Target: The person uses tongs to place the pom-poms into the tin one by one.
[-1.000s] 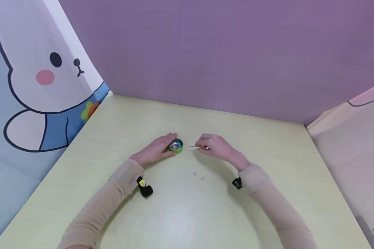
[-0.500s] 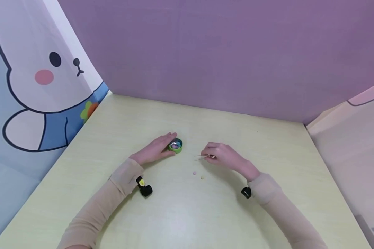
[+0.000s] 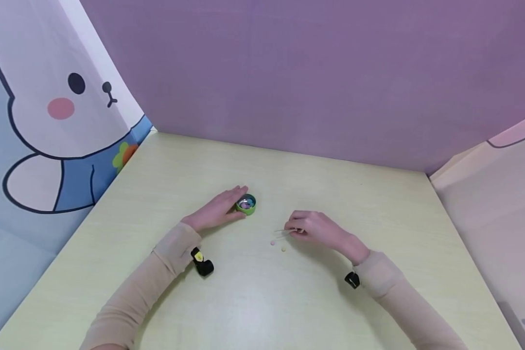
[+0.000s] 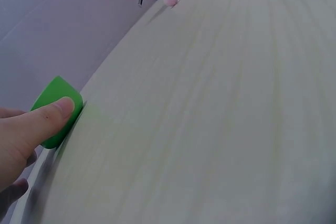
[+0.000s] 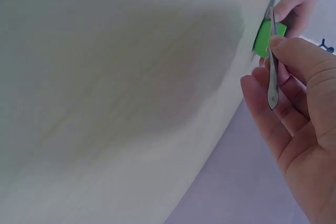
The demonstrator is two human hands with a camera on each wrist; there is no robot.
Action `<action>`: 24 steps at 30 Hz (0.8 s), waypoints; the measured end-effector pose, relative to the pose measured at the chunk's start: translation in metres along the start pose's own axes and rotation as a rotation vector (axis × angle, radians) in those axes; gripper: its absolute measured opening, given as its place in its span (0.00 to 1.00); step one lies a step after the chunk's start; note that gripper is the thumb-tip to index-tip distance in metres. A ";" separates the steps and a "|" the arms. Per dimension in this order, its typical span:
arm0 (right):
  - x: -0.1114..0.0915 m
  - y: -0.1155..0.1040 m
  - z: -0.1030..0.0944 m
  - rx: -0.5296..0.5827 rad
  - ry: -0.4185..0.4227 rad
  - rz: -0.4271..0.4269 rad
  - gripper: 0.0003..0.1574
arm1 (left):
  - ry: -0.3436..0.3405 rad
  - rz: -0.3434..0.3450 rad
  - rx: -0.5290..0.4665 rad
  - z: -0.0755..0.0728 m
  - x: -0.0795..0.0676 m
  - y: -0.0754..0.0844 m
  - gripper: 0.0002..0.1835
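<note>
A small round green container (image 3: 247,211) stands on the table with several pink and blue beads inside. My left hand (image 3: 218,210) holds it from the left, the thumb against its near side and the fingers along the far side. Metal tweezers (image 5: 273,80) are pinched between the thumb and fingers of my right hand (image 3: 317,229), their tips pointing left. Just below those tips a pink bead (image 3: 272,243) lies on the table, with a yellow bead (image 3: 283,249) a little nearer and to the right. Nothing shows between the tweezer tips, though they are too small to be sure.
The pale wooden table (image 3: 227,301) ends at a purple backdrop (image 3: 288,82) at the back. A cloth with a printed rabbit (image 3: 65,131) hangs on the left, and a pale panel (image 3: 498,209) stands on the right. Black wrist cameras (image 3: 203,265) hang below the sleeves.
My right hand has moved with the tweezers away from the container, right and nearer to me, down toward the two loose beads. The left hand and container have stayed in place.
</note>
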State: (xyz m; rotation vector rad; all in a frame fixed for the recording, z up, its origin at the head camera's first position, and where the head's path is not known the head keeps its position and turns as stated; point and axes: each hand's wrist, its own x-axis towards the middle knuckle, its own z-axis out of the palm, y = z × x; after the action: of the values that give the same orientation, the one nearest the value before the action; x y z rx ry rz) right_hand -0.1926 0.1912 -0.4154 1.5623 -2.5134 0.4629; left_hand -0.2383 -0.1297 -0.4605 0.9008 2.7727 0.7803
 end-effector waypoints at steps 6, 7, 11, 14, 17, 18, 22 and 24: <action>-0.001 -0.003 0.002 0.012 -0.015 0.005 0.10 | -0.003 -0.006 -0.004 0.000 0.000 0.000 0.44; -0.001 -0.003 0.002 0.014 -0.016 0.007 0.09 | -0.003 -0.007 -0.004 0.000 -0.001 0.000 0.44; -0.002 -0.005 0.003 0.010 -0.022 0.010 0.09 | -0.004 -0.013 -0.008 0.000 -0.001 0.000 0.44; -0.001 -0.006 0.003 0.005 -0.029 0.010 0.09 | -0.004 -0.014 -0.008 0.001 0.000 0.000 0.45; 0.000 -0.007 0.004 0.002 -0.034 0.004 0.09 | -0.004 -0.018 -0.007 0.001 0.000 0.000 0.45; 0.000 -0.007 0.004 0.003 -0.035 0.002 0.09 | -0.003 -0.018 -0.008 0.001 0.000 0.000 0.45; 0.001 -0.009 0.005 -0.002 -0.028 -0.003 0.09 | -0.002 -0.021 -0.012 0.000 0.000 0.000 0.45; 0.001 -0.009 0.007 -0.010 -0.025 -0.005 0.08 | -0.003 -0.021 -0.010 0.000 0.000 0.000 0.45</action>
State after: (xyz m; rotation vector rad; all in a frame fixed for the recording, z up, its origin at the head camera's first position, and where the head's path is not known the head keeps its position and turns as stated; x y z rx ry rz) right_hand -0.1851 0.1846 -0.4199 1.5806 -2.5257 0.4323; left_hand -0.2384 -0.1298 -0.4606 0.8689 2.7682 0.7887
